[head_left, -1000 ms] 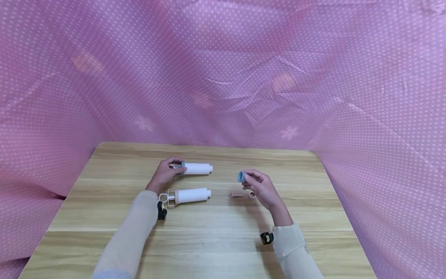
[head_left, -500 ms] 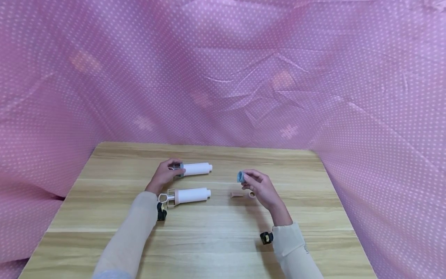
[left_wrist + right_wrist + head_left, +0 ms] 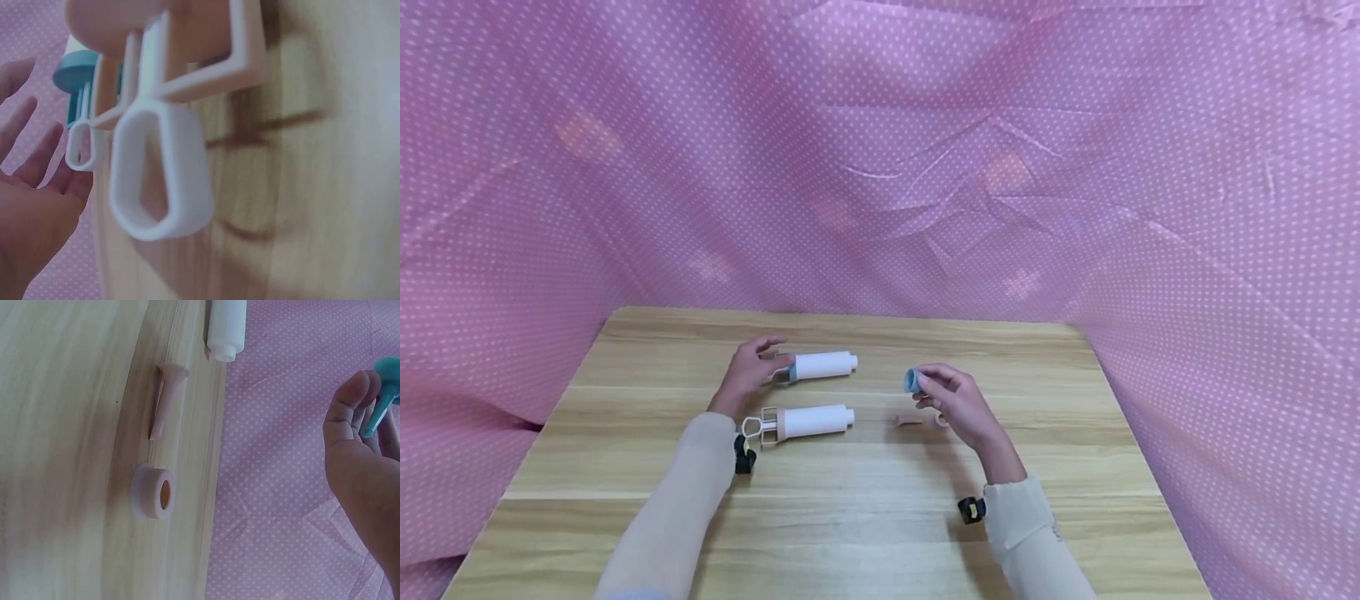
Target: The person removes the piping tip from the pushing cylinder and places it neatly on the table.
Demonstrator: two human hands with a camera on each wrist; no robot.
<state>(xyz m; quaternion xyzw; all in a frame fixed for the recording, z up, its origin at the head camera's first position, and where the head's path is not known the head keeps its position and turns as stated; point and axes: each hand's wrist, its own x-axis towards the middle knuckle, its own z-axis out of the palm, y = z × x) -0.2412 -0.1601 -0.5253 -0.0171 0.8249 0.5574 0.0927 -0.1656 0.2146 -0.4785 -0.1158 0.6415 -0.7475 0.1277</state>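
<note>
Beside the far white syringe-like tube point(image 3: 825, 364), my left hand point(image 3: 751, 371) has its fingers extended around the teal collar end. The left wrist view shows those fingers spread, close to that tube's white loop handle point(image 3: 70, 147). A second such tube point(image 3: 815, 421), with a pale pink collar, lies nearer me; its loop handle point(image 3: 195, 178) fills the middle of the left wrist view. My right hand point(image 3: 958, 404) pinches a teal funnel-shaped nozzle point(image 3: 912, 381) above the table. In the right wrist view, the nozzle's thin spout point(image 3: 377, 415) points back toward the palm.
Under my right hand lie a pale pink flared nozzle point(image 3: 164, 403) and a short pink threaded-looking ring point(image 3: 149, 492). Everything rests on a wood-grain table point(image 3: 865, 517). Pink dotted cloth point(image 3: 880, 167) hangs behind and on both sides.
My left hand has loosened from the teal collar and drawn slightly left. My right hand has shifted a little left with the teal nozzle. Both tubes stay in place.
</note>
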